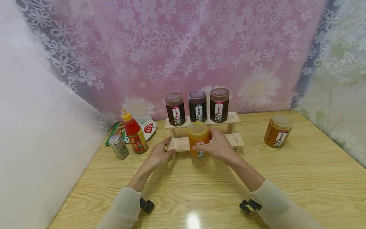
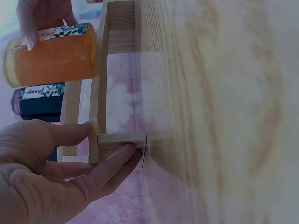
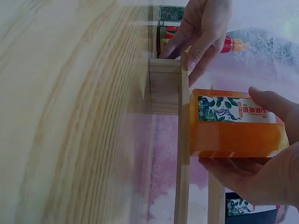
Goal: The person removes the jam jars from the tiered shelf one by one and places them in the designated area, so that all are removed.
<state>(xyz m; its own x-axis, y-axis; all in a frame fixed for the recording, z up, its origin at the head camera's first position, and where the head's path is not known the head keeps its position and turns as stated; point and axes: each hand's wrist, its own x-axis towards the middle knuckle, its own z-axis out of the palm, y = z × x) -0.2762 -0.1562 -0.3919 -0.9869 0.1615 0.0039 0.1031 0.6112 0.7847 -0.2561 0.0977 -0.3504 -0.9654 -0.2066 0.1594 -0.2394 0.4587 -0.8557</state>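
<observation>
My right hand (image 1: 219, 144) grips an orange jar (image 1: 198, 140) with a yellow lid, thumb across the front and fingers round its far side. The jar stands upright at the lower step of a two-tier wooden rack (image 1: 180, 144); in the right wrist view its base is right at the step's front board. My left hand (image 1: 160, 155) holds the left end of that lower step, thumb in front and fingers (image 2: 119, 161) along the end support. Three dark jars, a left one (image 1: 175, 111), a middle one (image 1: 200, 108) and a right one (image 1: 219, 106), stand on the upper step.
Another amber jar (image 1: 278, 131) stands on the table to the right. Left of the rack are a red sauce bottle (image 1: 136, 135) with a yellow cap, a small spice jar (image 1: 119, 147) and food packets (image 1: 147, 127). A flowered curtain (image 1: 183, 47) hangs behind the table.
</observation>
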